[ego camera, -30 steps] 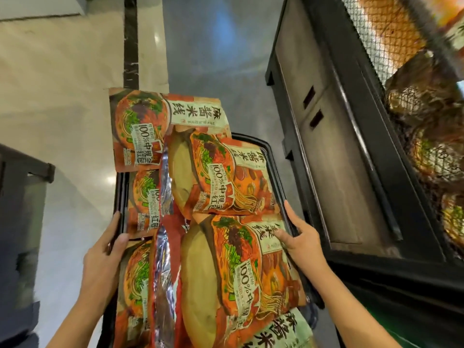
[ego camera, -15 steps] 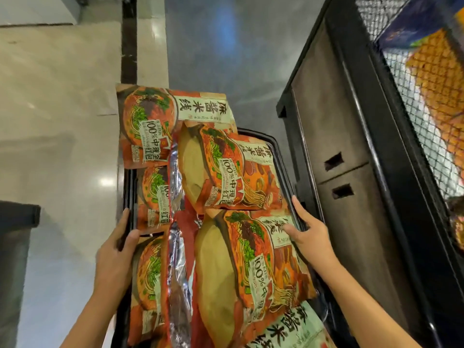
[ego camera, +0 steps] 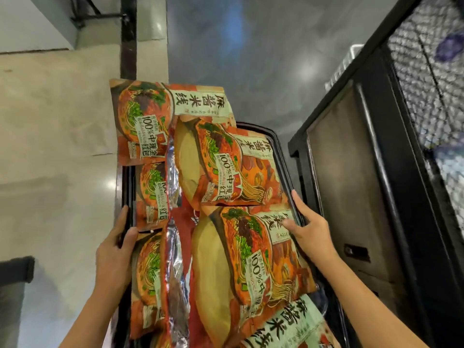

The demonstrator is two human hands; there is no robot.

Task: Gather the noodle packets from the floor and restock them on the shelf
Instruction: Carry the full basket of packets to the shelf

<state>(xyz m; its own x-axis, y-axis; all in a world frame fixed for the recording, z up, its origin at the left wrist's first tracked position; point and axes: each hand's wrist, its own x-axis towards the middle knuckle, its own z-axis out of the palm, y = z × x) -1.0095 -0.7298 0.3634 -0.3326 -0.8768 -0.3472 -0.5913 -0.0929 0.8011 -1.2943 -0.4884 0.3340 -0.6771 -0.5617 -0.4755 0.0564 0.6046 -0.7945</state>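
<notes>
Several orange noodle packets (ego camera: 226, 167) with bowl pictures lie piled on a black tray (ego camera: 282, 156) that I hold out in front of me. The farthest packet (ego camera: 150, 121) overhangs the tray's far left corner. My left hand (ego camera: 114, 257) grips the tray's left rim, thumb on top beside a packet. My right hand (ego camera: 310, 229) grips the right rim, with its thumb resting on the nearest large packet (ego camera: 253, 259). The dark shelf unit (ego camera: 351, 177) stands just right of the tray.
The shelf unit has a wire mesh panel (ego camera: 426, 79) at upper right with blurred goods behind it. Glossy grey floor (ego camera: 251, 59) stretches ahead, beige tile (ego camera: 55, 134) to the left. A dark object (ego camera: 15, 272) sits at the lower left edge.
The tray with its packets stays in both hands. The view has swung, so the shelf unit sits farther right and more floor shows ahead.
</notes>
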